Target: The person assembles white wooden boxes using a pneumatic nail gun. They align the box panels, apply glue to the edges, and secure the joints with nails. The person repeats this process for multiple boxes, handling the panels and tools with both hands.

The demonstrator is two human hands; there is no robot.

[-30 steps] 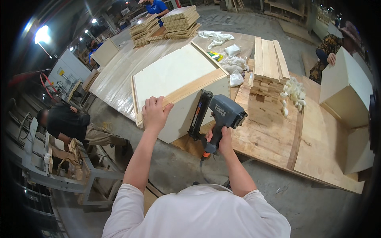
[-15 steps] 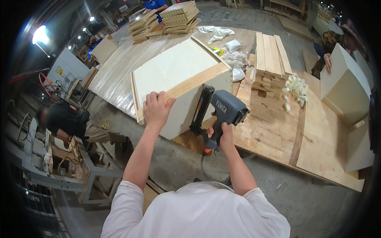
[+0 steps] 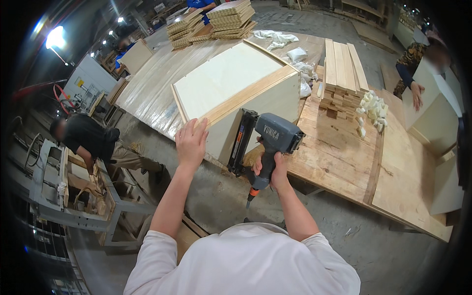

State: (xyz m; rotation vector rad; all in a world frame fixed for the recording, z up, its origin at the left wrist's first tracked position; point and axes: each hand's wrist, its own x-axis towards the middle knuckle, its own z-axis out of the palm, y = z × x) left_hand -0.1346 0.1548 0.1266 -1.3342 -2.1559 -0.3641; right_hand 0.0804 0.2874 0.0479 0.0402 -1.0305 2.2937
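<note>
My right hand [image 3: 275,169] is closed around the handle of a dark grey nail gun [image 3: 278,130], whose long black magazine stands upright on its left side. An orange fitting and a hose hang below the handle. Just beyond it, a pale wooden box [image 3: 231,73] lies tilted on the table, with a light wood strip [image 3: 250,94] along its near upper edge. My left hand [image 3: 191,147] rests at the box's near left corner, fingers stretched out over the edge; its thumb is hardly visible. The magazine overlaps the box's near side in view; contact cannot be made out.
Right of the box are stacked wood strips [image 3: 341,69], small white blocks [image 3: 373,110] and white plastic bags [image 3: 305,73]. Bundled slats [image 3: 231,19] stand at the far side of the table [image 3: 147,93]. One person [image 3: 91,142] works at left; another's hand [image 3: 417,94] is by a panel at right.
My left hand has slid from the wood strip to the box's near left corner. The nail gun has moved slightly left and nearer to me. The person at right has shifted a hand.
</note>
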